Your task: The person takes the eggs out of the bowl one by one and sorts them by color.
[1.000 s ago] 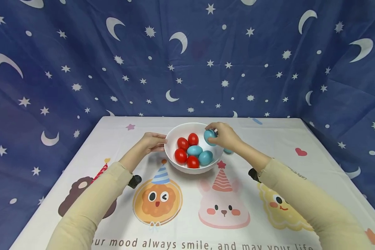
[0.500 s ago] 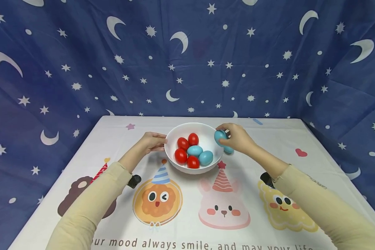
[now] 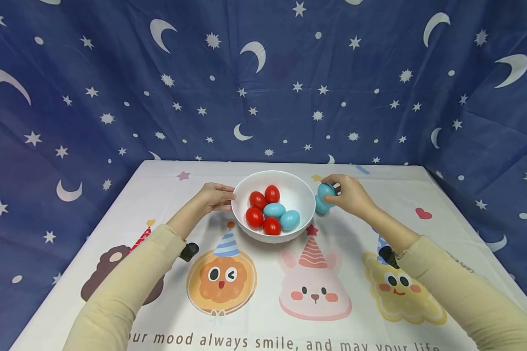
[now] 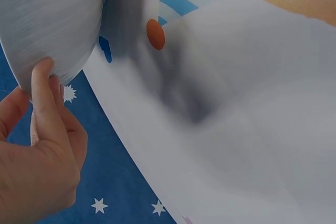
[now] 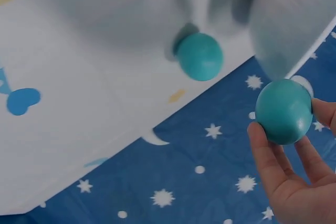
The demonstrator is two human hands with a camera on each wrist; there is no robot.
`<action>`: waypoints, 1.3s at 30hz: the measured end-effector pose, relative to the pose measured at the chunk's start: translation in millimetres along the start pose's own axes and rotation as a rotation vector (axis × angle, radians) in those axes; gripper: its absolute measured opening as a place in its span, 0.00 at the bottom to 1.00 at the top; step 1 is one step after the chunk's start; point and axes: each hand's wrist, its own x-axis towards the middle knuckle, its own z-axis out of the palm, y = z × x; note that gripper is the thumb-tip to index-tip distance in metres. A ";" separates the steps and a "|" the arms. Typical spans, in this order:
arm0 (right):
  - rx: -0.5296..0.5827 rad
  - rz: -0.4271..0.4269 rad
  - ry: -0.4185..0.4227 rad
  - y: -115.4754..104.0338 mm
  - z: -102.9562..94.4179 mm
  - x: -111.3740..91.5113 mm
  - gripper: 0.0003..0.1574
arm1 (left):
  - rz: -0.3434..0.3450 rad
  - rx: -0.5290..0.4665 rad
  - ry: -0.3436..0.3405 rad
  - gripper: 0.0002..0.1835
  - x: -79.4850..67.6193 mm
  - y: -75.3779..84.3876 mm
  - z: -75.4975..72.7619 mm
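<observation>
A white bowl [image 3: 297, 195] stands at the back middle of the table and holds several red eggs [image 3: 254, 218] and two blue eggs [image 3: 274, 210]. My left hand [image 3: 214, 197] grips the bowl's left rim, thumb at the edge and fingers against the outer wall [image 4: 52, 30]. Just right of the bowl, my right hand [image 3: 352, 196] holds another blue egg [image 5: 284, 112] between thumb and fingertips, up off the table. Below it, one more blue egg [image 5: 200, 57] lies on the cloth beside the bowl, partly covered by the held egg in the head view.
A white cloth [image 3: 263, 287] printed with cartoon faces and lettering covers the table. Behind its back edge hangs a dark blue curtain [image 3: 180, 131] with moons and stars. A dark wrist device [image 3: 190, 251] shows by the left sleeve, another [image 3: 388, 256] by the right.
My right hand has carried the blue egg rightward from over the bowl to beyond its right rim, above the egg on the cloth. The left hand keeps its place at the bowl.
</observation>
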 end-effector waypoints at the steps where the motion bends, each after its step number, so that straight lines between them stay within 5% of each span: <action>1: -0.006 0.004 0.004 2.6 -0.2 -0.2 0.25 | -0.001 0.000 -0.002 0.24 -0.5 0.1 0.1; 20: -0.081 0.147 -0.037 55.6 10.7 14.1 0.26 | 0.028 0.030 0.011 0.24 -3.1 -1.4 1.4; 39: -0.119 0.264 -0.131 69.7 23.0 32.9 0.26 | 0.019 0.030 -0.005 0.24 0.1 -0.8 -1.1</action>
